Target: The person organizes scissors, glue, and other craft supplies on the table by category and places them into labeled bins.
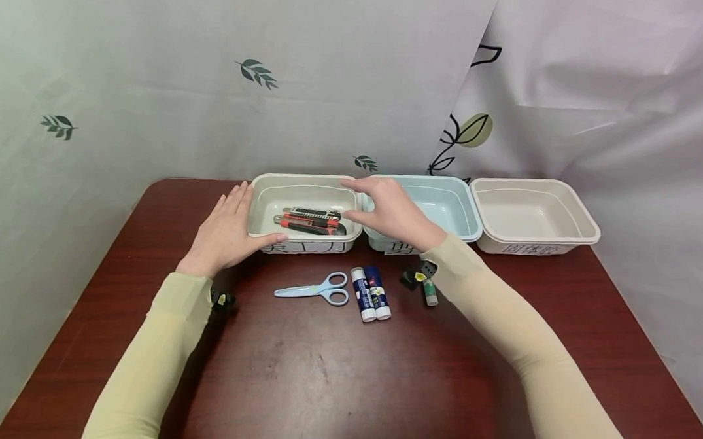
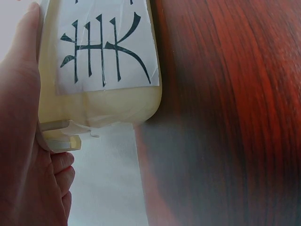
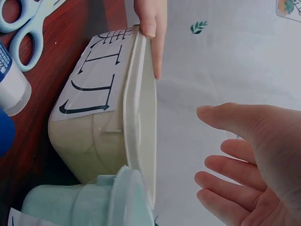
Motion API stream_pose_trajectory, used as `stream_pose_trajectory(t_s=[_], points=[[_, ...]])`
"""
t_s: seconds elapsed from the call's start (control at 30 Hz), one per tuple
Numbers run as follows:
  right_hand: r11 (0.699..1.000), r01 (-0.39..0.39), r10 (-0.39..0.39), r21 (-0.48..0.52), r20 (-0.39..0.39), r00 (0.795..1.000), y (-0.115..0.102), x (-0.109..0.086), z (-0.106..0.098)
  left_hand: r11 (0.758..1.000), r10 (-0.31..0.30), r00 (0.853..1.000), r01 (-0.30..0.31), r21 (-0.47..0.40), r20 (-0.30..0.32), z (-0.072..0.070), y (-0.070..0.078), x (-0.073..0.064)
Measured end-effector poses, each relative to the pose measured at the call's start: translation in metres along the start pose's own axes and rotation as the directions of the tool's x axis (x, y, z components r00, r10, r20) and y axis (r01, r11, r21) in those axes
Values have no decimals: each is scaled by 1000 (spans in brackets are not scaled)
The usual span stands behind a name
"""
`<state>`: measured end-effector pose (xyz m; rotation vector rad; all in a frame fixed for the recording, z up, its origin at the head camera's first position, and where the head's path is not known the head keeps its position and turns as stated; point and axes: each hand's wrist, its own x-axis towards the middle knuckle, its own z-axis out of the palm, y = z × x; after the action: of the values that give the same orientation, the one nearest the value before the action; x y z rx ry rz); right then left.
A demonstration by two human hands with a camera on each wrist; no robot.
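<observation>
A cream plastic bin [image 1: 305, 177] with a handwritten label stands at the left of a row, holding several utility knives [image 1: 311, 221] in black, red and grey. Against its left end rests my left hand [image 1: 225, 228], fingers straight and thumb lying along the front rim. My right hand [image 1: 389, 208] hovers over the bin's right end, where it meets the blue bin [image 1: 445, 205]. In the right wrist view, the right hand [image 3: 249, 165] has loosely spread fingers and nothing between them.
A second cream bin [image 1: 533, 205] stands at the right end of the row. In front lie light blue scissors [image 1: 313, 290], two blue-and-white glue sticks [image 1: 363, 296] side by side, and a small green glue stick [image 1: 430, 294]. A patterned curtain [image 1: 163, 90] hangs behind.
</observation>
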<state>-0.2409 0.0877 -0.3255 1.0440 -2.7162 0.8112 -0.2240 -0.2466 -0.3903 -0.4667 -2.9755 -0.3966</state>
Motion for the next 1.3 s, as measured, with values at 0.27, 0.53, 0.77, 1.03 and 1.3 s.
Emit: stream_pose_trajectory(t_s=[0.27,0.53,0.77,1.03,1.3], points=[[1000,25,-24,16,-19,1000,-3,-10,-9,1000,-5,1000,5,-3,4,-1,1,1],[995,87,-86,47,-41,995,-4,-22,-11,1000,-6,1000,6,-2,5,-2,0,1],[989,137,-135,60,-44,990,-9,-33,-8,1000,-5,1000,5,-6,2,-2,0,2],[983,163,-163,84,-2,987,-19,-45,0,1000,-5,1000,5,-10,3,-1,0,1],[977,185,-191,103,51,980,-31,-54,9,1000,-3,1000,3,-3,4,0,-1,1]])
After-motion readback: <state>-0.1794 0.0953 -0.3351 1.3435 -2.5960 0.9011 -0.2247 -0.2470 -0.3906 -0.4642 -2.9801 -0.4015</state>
